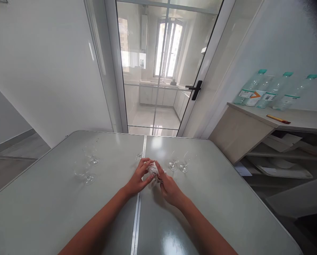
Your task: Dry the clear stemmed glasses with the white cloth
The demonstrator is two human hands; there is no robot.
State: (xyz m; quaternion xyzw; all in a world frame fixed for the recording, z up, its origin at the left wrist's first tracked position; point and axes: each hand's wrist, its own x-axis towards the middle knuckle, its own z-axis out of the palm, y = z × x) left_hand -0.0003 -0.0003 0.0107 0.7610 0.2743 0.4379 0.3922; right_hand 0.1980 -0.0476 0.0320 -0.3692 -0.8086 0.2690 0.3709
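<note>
Both of my hands meet over the middle seam of a grey table. My left hand curls its fingers round a clear stemmed glass that is partly hidden. My right hand is closed on a small white cloth pressed against that glass. Two small clear stemmed glasses stand just right of my hands. Two larger clear glasses stand to the left.
A glass door with a black handle is behind the table. At right, a wooden shelf unit carries three plastic bottles and a yellow tool.
</note>
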